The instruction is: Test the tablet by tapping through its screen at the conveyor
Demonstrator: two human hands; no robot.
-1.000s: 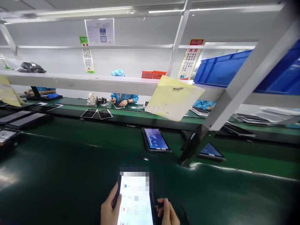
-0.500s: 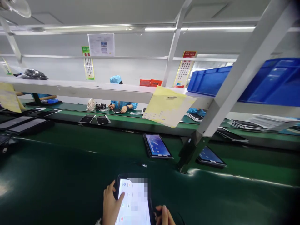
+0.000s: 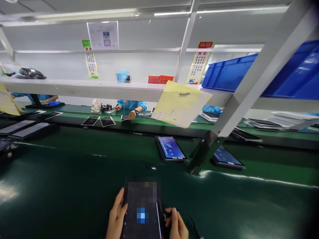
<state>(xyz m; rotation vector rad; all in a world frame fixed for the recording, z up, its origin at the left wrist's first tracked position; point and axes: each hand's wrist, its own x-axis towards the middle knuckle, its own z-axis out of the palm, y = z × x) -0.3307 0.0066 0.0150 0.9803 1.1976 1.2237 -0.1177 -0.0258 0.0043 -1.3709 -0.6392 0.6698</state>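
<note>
Both hands hold one tablet (image 3: 142, 212) low at the near edge of the green tabletop (image 3: 62, 186). The left hand (image 3: 117, 217) grips its left side, with the thumb on the front and the other fingers tucked behind. The right hand (image 3: 177, 225) closes on its right side, thumb up by the edge. The tablet's screen is mostly dark, with one small blue spot in the middle. It leans up toward the person, and I cannot tell if its bottom rests on the tabletop. I think the step in hand is checking this screen. To do that well, the hands should hold the tablet by its sides, keep it still, and keep thumbs off the glass unless they mean to tap. A firm hold on both sides should stop it from slipping. Farther out, a lit tablet (image 3: 171, 148) lies flat with a blue picture on it, and another lit tablet (image 3: 227, 157) lies just past a slanted white post (image 3: 251, 86). A yellow sheet (image 3: 180, 104) hangs from the shelf (image 3: 74, 88). A blue bin (image 3: 231, 74) sits on top of it. Across the line, a co-worker's hand (image 3: 131, 114) rests by a small dark tablet (image 3: 124, 117).
</note>
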